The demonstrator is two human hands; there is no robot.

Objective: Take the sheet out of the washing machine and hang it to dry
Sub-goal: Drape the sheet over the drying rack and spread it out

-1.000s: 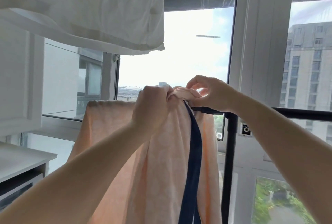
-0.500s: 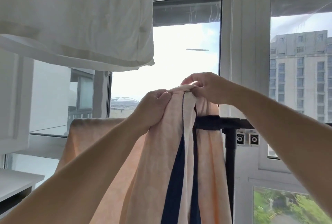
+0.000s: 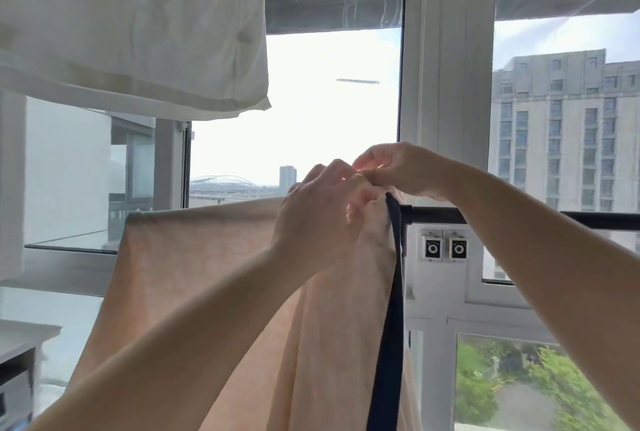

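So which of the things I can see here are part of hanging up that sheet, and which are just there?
Part of the job:
peach sheet with its navy edge
black rail it hangs over
left hand and right hand, both gripping the sheet's top

Just there:
white laundry hanging overhead
window frame
two small fittings under the rail

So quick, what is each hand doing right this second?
Left hand: fingers curled, gripping the bunched top of the peach sheet near the black rail.
Right hand: pinching the same top edge of the sheet.
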